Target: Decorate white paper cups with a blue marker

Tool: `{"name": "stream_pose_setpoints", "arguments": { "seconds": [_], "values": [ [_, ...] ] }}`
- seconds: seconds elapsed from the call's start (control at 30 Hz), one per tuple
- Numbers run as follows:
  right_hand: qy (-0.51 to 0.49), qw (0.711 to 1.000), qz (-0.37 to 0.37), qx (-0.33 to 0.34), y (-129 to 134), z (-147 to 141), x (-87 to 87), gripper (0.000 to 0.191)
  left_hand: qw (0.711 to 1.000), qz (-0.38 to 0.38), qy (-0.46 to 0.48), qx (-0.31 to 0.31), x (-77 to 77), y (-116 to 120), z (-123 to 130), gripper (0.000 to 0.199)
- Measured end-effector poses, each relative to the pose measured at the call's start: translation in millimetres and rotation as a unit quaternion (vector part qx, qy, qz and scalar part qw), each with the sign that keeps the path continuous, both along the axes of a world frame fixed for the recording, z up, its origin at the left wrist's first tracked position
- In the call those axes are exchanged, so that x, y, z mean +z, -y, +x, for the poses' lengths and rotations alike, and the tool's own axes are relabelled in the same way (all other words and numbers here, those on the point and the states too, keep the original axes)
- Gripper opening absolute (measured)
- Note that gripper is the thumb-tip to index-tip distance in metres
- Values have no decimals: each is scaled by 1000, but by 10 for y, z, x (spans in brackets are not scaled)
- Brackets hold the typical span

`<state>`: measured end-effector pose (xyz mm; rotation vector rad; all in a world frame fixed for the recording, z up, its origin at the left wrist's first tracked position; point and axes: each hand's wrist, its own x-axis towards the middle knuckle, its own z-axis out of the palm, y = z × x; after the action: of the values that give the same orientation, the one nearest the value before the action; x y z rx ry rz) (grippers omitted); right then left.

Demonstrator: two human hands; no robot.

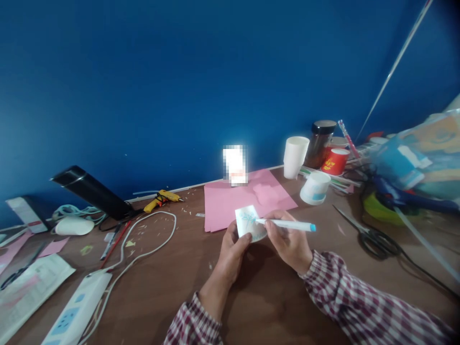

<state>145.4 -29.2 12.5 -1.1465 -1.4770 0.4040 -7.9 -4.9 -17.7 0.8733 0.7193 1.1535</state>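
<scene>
My left hand is closed around a small white paper cup, which lies tilted in its fingers with light blue lines drawn on its side. Between the fingers of my right hand is a white marker with a light blue end. The marker's tip meets or nearly touches the cup among the blue lines. Just behind both hands, pink paper sheets lie flat on the brown table. Another white paper cup with a blue patch stands upside down to the right.
Right: scissors, a white cup stack, a red paper cup, a dark jar and a plastic bag. Left: a yellow glue gun, a white cable, a power strip and a black box-like object.
</scene>
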Motion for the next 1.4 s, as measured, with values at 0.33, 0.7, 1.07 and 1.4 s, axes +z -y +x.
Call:
{"name": "stream_pose_setpoints", "arguments": {
  "seconds": [0.33,0.7,1.07,1.4],
  "values": [
    [-26,1000,1,0,-25,3,-5,9,1000,6,11,-10,2,5,-9,52],
    [-58,998,-7,0,-27,5,-48,6,1000,11,1,-30,87,35,-10,51],
    [-55,998,-3,4,-29,5,-18,6,999,22,-7,-36,-1,-8,-18,54],
    [-43,999,-9,13,-12,-6,-22,8,1000,5,12,-25,20,12,-1,54]
  ]
}}
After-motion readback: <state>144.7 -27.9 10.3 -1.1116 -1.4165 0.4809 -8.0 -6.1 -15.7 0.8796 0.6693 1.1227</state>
